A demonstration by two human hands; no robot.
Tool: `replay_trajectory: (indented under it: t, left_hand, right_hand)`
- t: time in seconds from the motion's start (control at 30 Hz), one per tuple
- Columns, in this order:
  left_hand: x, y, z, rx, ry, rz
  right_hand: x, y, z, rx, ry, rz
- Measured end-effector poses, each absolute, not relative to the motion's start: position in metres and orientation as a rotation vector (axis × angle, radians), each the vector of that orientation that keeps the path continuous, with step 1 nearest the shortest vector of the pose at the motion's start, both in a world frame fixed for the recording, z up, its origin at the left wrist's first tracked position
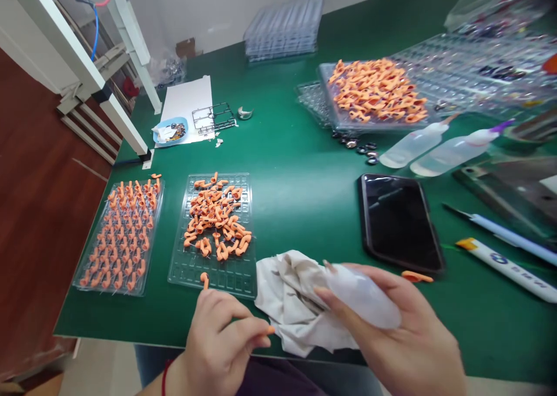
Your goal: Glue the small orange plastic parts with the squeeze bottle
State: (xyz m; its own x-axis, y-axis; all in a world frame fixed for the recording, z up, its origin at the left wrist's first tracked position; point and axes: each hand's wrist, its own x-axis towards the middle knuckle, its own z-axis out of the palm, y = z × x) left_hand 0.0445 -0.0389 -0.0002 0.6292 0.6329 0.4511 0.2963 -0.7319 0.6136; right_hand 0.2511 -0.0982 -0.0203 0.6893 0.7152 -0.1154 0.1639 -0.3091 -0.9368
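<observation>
Head view over a green counter (304,170). The left hand (217,341), at the near edge, has its fingers curled and pressed together, pinching a small orange part (270,330) between thumb and forefinger. The right hand (404,332) lies palm up with fingers loosely bent around a translucent squeeze bottle (363,294), which rests across the palm. Between the two hands, and partly under the right fingers, lies a crumpled beige cloth (291,303), touching the near corner of a clear blister tray.

That middle tray (191,268) carries a loose heap of orange parts (217,219) — one single piece (203,279) stands apart near its front edge. Just to its left, a second tray (119,236) holds orange parts set upright in rows.

Beyond the right hand a black phone (398,222) lies face up; a stray orange part (416,277) rests just beside its near corner. Two more squeeze bottles (439,149) lie on their sides behind the phone. Farther back, a larger tray (333,117) bears a big pile of orange parts (376,91). Two pens (507,251) lie at the right edge. At far left — a white sheet (187,97) with a blue dish (170,130) and a wire frame (213,117).
</observation>
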Motion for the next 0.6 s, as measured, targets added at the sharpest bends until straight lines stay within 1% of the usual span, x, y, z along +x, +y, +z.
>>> replay_trajectory:
  t: [0.13, 0.3, 0.43, 0.6]
  left_hand:
    - [0.052, -0.039, -0.006, 2.388, 0.772, 0.936]
    - [0.06, -0.039, -0.01, 2.431, 0.791, 0.961]
    - [0.063, -0.039, -0.011, 2.465, 0.789, 0.997]
    - [0.059, -0.04, -0.01, 2.445, 0.739, 1.039]
  right_hand:
    - [0.259, -0.089, -0.027, -1.881, -0.704, 0.677]
    - [0.229, -0.104, -0.018, -1.755, -0.688, 0.785]
    - [0.212, -0.105, -0.022, -1.66, -0.739, 0.864]
    - [0.222, -0.096, -0.036, -1.744, -0.773, 0.744]
